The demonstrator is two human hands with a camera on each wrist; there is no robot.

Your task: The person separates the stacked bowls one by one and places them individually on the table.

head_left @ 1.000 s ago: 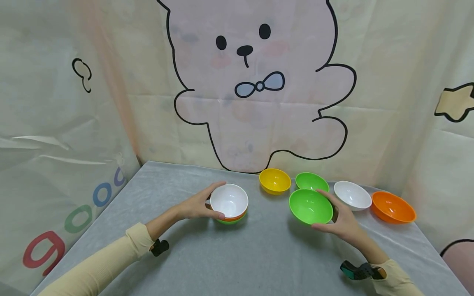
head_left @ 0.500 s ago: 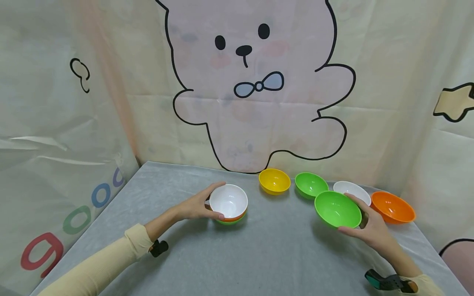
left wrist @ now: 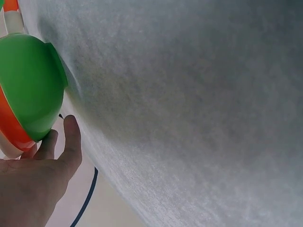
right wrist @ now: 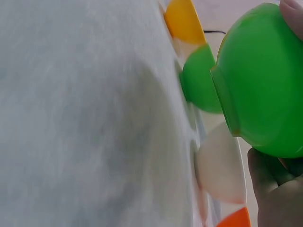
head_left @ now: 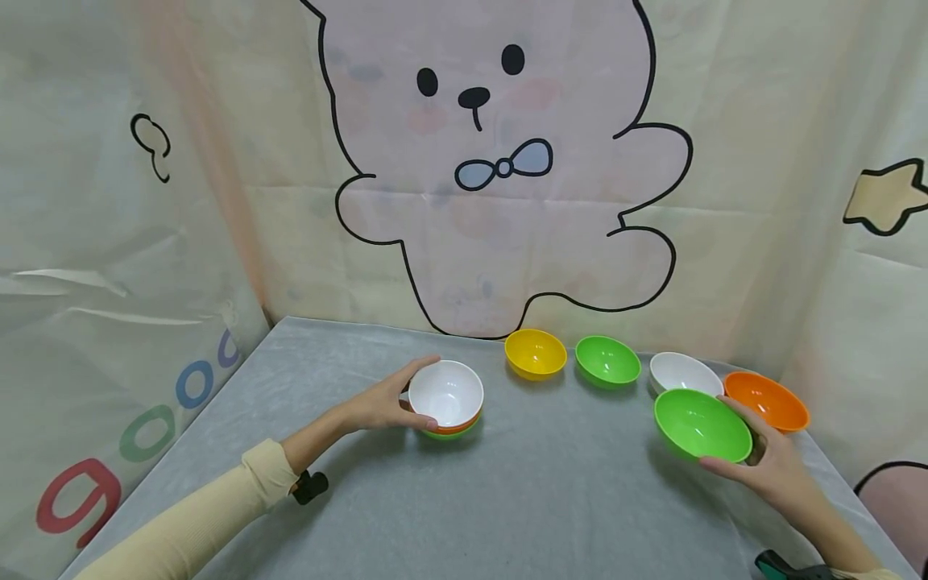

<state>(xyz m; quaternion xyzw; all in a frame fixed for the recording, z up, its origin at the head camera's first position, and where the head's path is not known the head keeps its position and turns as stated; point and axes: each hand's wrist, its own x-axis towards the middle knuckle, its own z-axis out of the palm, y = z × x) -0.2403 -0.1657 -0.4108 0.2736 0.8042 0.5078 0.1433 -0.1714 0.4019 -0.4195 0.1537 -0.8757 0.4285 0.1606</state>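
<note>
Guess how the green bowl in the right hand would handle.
The green bowl is probably stiff, looking round though the right hand grips it. Being shiny, it may feel slippery. Once down, its narrow foot could let it tip.

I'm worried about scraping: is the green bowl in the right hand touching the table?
Apart: the right wrist view shows the held green bowl clear of the table, another green bowl visible between them.

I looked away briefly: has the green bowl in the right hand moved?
Yes. The held green bowl has moved to the person's right, farther from the yellow bowl.
</note>
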